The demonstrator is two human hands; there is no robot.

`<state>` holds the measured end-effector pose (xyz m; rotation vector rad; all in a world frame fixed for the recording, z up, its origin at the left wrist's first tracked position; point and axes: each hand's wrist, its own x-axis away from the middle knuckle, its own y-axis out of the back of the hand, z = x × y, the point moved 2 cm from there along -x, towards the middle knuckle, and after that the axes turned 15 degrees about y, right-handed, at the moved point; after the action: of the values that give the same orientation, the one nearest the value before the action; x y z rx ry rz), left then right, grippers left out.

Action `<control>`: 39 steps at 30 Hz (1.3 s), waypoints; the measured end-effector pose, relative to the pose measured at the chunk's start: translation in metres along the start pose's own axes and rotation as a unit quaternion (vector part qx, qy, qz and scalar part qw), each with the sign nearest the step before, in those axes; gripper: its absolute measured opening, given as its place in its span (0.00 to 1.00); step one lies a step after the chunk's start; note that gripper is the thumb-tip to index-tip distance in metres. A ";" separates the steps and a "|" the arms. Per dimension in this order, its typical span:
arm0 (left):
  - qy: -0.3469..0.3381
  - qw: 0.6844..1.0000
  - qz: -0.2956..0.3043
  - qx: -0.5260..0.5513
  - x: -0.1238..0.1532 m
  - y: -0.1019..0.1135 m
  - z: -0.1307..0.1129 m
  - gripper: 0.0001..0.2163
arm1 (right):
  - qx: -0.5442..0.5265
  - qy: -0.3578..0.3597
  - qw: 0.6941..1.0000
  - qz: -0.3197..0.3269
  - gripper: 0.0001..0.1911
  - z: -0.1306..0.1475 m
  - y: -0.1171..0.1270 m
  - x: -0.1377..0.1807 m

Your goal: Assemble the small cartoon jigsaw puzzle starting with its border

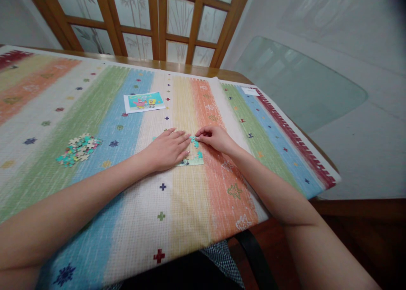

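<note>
A partly assembled jigsaw puzzle (196, 159) in teal and pale green lies flat on the cloth, largely covered by my left hand (169, 149). That hand rests palm down on it, fingers stretched out and side by side. At the puzzle's upper right edge, my right hand (213, 137) pinches thumb and forefinger together on a small teal puzzle piece (194, 142), partly hidden by the fingertips. A heap of loose puzzle pieces (78, 149) in teal, white and pink lies well to the left. Beyond my hands is a picture card (144, 102) with a pink and a yellow cartoon figure.
A striped, patterned tablecloth (187, 205) covers the table. A small white paper (250, 91) lies near its far right corner. Wooden doors with glass panes (139, 10) stand behind the table, and a pale glass panel (301, 78) is at the right.
</note>
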<state>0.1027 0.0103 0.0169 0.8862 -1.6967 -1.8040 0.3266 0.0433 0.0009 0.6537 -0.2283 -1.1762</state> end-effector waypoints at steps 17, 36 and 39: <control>-0.013 1.000 -0.002 -0.002 -0.002 0.002 0.003 0.26 | 0.128 0.153 0.978 0.064 0.07 0.009 0.010 -0.003; -0.023 0.999 -0.037 -0.003 -0.009 0.001 0.000 0.24 | 0.197 0.238 0.946 0.094 0.10 0.005 0.016 0.000; -0.022 0.999 -0.043 -0.011 -0.009 0.001 -0.003 0.23 | 0.185 0.221 0.953 0.091 0.09 0.010 0.018 0.001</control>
<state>0.1105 0.0154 0.0186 0.9313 -1.6855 -1.9076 0.3364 0.0425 0.0191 1.1822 -0.1247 -0.7866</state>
